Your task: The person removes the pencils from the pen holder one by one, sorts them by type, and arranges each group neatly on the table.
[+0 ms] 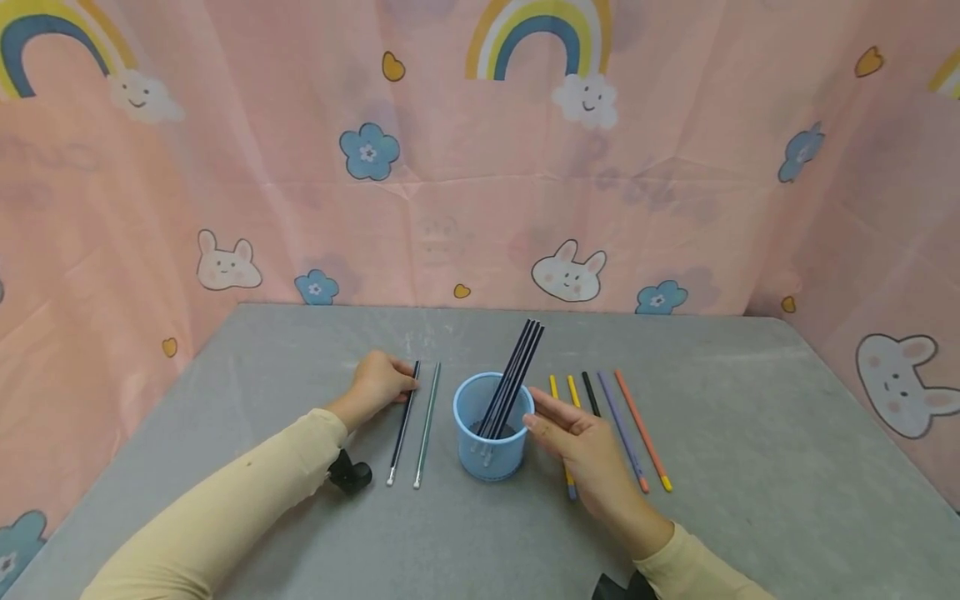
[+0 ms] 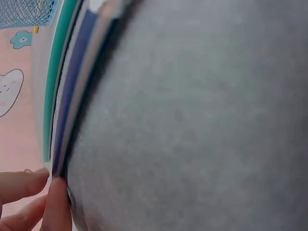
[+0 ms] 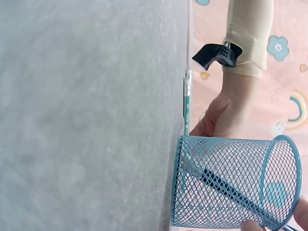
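My left hand [image 1: 372, 385] pinches the upper end of a dark blue pencil [image 1: 402, 429] between thumb and fingertips. The pencil lies lengthwise at the table, its white eraser end toward me. A green pencil [image 1: 428, 425] lies beside it on the right, parallel. In the middle stands a light blue mesh pen cup [image 1: 489, 460], holding several dark pencils [image 1: 517, 375] that lean to the right. My right hand [image 1: 588, 454] grips the cup's rim from the right side. The right wrist view shows the dark pencils [image 3: 226, 190] through the mesh, with fingertips at the rim.
Right of the cup lie yellow pencils [image 1: 572, 387], a black pencil [image 1: 591, 392], a purple pencil [image 1: 621, 429] and an orange pencil [image 1: 643, 429], partly behind my right hand. The grey table [image 1: 787, 467] ends at a pink patterned cloth [image 1: 450, 225].
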Action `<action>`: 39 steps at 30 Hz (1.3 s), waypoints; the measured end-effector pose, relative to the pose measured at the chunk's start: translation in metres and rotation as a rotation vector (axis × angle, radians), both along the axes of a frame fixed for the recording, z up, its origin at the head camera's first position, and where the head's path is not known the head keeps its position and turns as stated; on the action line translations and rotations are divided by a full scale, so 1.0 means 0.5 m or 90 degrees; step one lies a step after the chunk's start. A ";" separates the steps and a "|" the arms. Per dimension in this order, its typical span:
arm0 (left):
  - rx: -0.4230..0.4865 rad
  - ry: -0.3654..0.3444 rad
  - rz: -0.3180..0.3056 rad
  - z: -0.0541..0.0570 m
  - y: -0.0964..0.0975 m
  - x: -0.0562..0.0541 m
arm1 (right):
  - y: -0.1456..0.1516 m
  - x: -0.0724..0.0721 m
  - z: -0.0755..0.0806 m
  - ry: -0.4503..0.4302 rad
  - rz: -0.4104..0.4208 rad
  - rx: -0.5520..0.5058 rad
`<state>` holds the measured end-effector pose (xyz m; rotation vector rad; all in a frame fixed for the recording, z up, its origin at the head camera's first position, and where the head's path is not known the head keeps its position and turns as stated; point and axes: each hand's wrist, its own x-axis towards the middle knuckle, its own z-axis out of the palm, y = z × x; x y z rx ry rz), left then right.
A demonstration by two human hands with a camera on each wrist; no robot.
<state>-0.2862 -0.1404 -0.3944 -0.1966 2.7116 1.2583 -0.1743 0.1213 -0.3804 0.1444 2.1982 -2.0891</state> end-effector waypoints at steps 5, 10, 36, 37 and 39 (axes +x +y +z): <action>-0.024 0.086 -0.018 0.013 0.014 0.013 | -0.001 -0.001 -0.002 -0.003 0.004 -0.002; 0.045 0.136 -0.044 0.056 0.062 0.039 | 0.003 0.001 -0.002 0.008 0.004 -0.002; 0.218 0.228 -0.171 0.114 0.189 0.089 | 0.006 0.001 0.002 0.005 0.019 -0.024; 0.217 0.231 -0.174 0.114 0.191 0.089 | 0.006 0.001 0.002 0.005 0.018 -0.024; 0.210 0.239 -0.180 0.113 0.193 0.090 | 0.006 0.002 0.003 0.005 0.019 -0.027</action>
